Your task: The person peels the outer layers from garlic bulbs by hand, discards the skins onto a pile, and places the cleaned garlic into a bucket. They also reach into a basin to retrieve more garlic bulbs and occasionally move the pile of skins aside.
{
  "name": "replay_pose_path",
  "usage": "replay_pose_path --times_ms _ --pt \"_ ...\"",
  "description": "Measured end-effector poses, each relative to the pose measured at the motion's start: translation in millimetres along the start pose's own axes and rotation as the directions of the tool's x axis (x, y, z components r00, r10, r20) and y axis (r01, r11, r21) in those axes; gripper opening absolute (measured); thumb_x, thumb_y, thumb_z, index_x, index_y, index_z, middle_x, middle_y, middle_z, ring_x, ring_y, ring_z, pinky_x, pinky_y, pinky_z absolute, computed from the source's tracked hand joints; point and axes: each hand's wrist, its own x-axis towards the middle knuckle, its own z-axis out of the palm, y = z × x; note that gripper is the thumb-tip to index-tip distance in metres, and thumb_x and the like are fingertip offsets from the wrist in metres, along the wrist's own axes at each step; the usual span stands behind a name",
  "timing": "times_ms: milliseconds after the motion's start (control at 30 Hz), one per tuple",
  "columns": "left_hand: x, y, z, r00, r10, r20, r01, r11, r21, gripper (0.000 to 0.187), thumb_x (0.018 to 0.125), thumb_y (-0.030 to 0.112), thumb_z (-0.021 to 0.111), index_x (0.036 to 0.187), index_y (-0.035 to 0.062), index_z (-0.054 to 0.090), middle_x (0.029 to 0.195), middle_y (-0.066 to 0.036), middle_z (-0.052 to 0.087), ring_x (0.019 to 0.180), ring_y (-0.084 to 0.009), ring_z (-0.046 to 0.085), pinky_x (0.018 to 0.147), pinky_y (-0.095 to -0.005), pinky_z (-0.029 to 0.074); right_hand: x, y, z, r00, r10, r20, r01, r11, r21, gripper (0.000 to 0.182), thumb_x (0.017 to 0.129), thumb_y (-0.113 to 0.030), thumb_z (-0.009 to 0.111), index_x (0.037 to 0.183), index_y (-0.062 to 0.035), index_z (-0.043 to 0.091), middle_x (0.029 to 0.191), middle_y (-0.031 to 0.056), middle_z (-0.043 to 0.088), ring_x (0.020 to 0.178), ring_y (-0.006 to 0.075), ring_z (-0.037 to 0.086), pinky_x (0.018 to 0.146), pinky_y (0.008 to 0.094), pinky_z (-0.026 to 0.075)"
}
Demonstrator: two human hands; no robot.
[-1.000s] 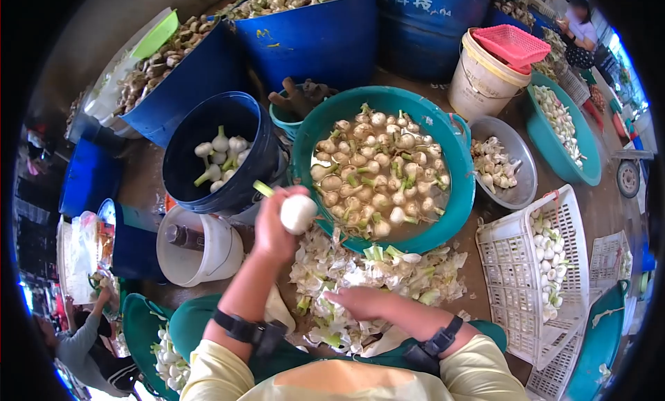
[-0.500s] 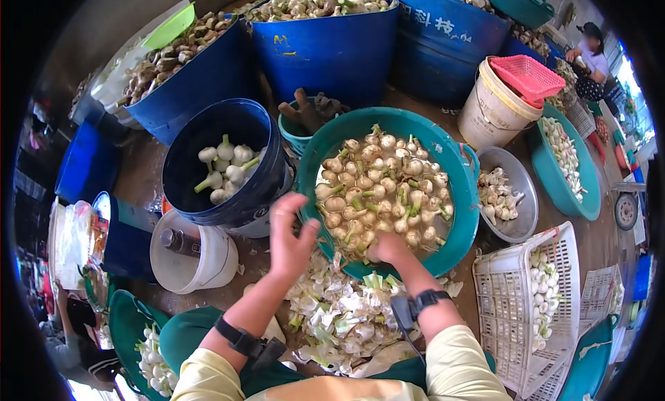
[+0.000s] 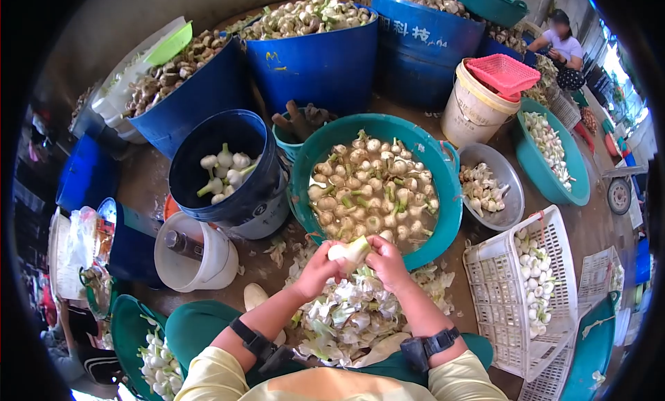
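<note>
A garlic bulb (image 3: 352, 253) with a pale green stem is held between my two hands, over the near rim of the green basin. My left hand (image 3: 320, 268) is closed round its left side. The fingers of my right hand (image 3: 386, 261) pinch the stem end. Many unpeeled bulbs (image 3: 374, 186) lie in brownish water in the green basin (image 3: 447, 214). Beneath my hands is a pile of peeled skins (image 3: 353, 314). The dark blue bucket (image 3: 253, 207) on the left holds several white bulbs (image 3: 227, 169).
Large blue tubs (image 3: 312, 61) of garlic stand behind. A white bucket (image 3: 222, 262) is at left, a metal bowl (image 3: 509, 210) and a white crate (image 3: 492, 290) with bulbs at right. A co-worker (image 3: 562, 47) sits at the upper right.
My right hand has come up out of the basin and my left hand has moved right and down to meet it. Both now hold one garlic bulb. The view has shifted slightly.
</note>
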Motion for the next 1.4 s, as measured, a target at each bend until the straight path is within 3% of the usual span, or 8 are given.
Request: replay_pose_path --times_ms 67,267,333,500,667,933,1067,1400 --pt "-8.5 2.4 -0.3 0.985 -0.168 -0.023 0.146 0.907 -0.395 0.045 0.083 0.026 0.058 0.115 0.0036 0.036 0.092 -0.004 0.050 0.073 -0.0096 0.051 0.061 -0.0215 0.043 -3.2 9.5 -9.8 0.997 -0.026 0.067 0.029 0.999 -0.035 0.024 0.076 -0.001 0.052 0.100 -0.0029 0.054 0.089 0.0021 0.056 0.080 0.0080 0.050 0.067 0.0208 0.040" --pt "-27.6 -3.9 1.0 0.977 -0.214 -0.018 0.210 0.968 -0.137 0.043 0.089 0.042 0.042 0.114 0.0066 0.040 0.082 -0.002 0.052 0.066 -0.0084 0.049 0.056 -0.0203 0.040 -23.8 12.4 12.1 0.995 -0.037 0.089 0.024 0.989 0.144 0.025 0.079 -0.008 0.055 0.103 -0.0011 0.057 0.091 0.0024 0.060 0.075 0.0118 0.054 0.071 0.0249 0.042" --pt "-29.7 2.1 -3.3 0.913 -0.386 0.134 0.403 0.796 -0.452 0.050 0.089 0.049 0.037 0.116 0.0072 0.040 0.083 -0.004 0.054 0.068 -0.0095 0.051 0.055 -0.0208 0.040 -24.4 17.8 12.1 0.971 -0.226 0.076 0.238 0.902 -0.360 0.021 0.080 -0.012 0.054 0.097 -0.0004 0.059 0.082 0.0060 0.062 0.074 0.0124 0.055 0.071 0.0253 0.043" --pt "-47.8 -13.1 32.5 0.977 0.104 -0.186 -0.069 0.981 0.183 0.059 0.082 0.016 0.062 0.127 0.0064 0.026 0.112 -0.008 0.047 0.081 -0.0108 0.051 0.067 -0.0251 0.043 -46.9 -8.8 32.4 0.990 -0.138 0.033 0.135 0.852 -0.506 0.020 0.082 -0.016 0.053 0.071 -0.0002 0.048 0.055 0.0063 0.046 0.051 0.0109 0.040 0.048 0.0293 0.034" --pt "-55.6 -2.1 16.2 0.990 -0.116 -0.086 0.098 0.976 -0.193 0.060 0.082 0.020 0.061 0.128 0.0091 0.026 0.111 -0.005 0.045 0.084 -0.0130 0.049 0.068 -0.0246 0.041 -61.5 -23.1 34.3 0.960 -0.266 -0.086 0.198 0.864 -0.462 0.017 0.082 -0.014 0.053 0.072 0.0002 0.049 0.054 0.0064 0.043 0.051 0.0113 0.038 0.049 0.0282 0.034" --pt "-62.1 24.6 17.4 0.987 -0.073 0.141 0.117 0.935 -0.335 0.069 0.067 -0.001 0.070 0.124 0.0121 0.034 0.111 -0.003 0.050 0.103 -0.0152 0.050 0.082 -0.0283 0.043 -62.2 20.0 -14.4 0.800 -0.475 0.367 0.444 0.056 -0.894 0.021 0.078 -0.015 0.059 0.097 -0.0086 0.062 0.074 0.0114 0.057 0.066 0.0317 0.054 0.070 0.0420 0.044" --pt "-65.4 21.2 20.8 0.997 -0.056 0.043 0.067 0.939 -0.336 0.067 0.069 0.004 0.071 0.126 0.0109 0.037 0.111 -0.003 0.051 0.100 -0.0156 0.052 0.081 -0.0296 0.046 -78.6 -48.7 28.2 0.905 -0.383 0.182 0.413 0.696 -0.588 0.025 0.076 -0.017 0.062 0.099 -0.0081 0.062 0.082 0.0113 0.060 0.073 0.0281 0.057 0.068 0.0371 0.045" --pt "-67.0 25.2 16.6 0.920 -0.200 0.338 0.326 0.869 -0.373 0.078 0.074 0.023 0.064 0.137 0.0076 0.021 0.120 -0.006 0.045 0.107 -0.0174 0.046 0.090 -0.0318 0.037 -58.8 -40.4 26.1 0.815 -0.460 0.353 0.551 0.425 -0.718 0.008 0.071 -0.011 0.058 0.073 -0.0034 0.057 0.068 0.0101 0.056 0.065 0.0261 0.053 0.061 0.0344 0.044"
